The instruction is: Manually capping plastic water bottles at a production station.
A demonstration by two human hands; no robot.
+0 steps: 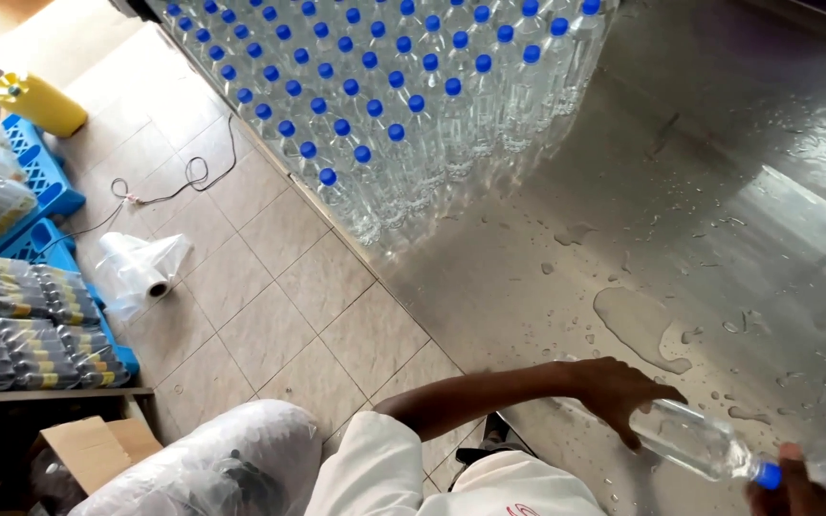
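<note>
So here both hands are on one clear plastic bottle [695,441] lying on its side on the wet metal table [719,239]. The left hand [614,392] comes in over the bottom end and curls its fingers down around the body, so it's gripping the bottle. The right hand [795,487] is mostly cut off at the edge, and only a bit of it shows right next to the blue cap [768,474]; can't tell if it's closed on it or just touching.

The bottle's long axis runs from under the left hand down toward the right hand, cap end pointing at the right one. Well beyond both hands, a big crowd of standing blue-capped bottles [403,105] fills the far part of the table.
</note>
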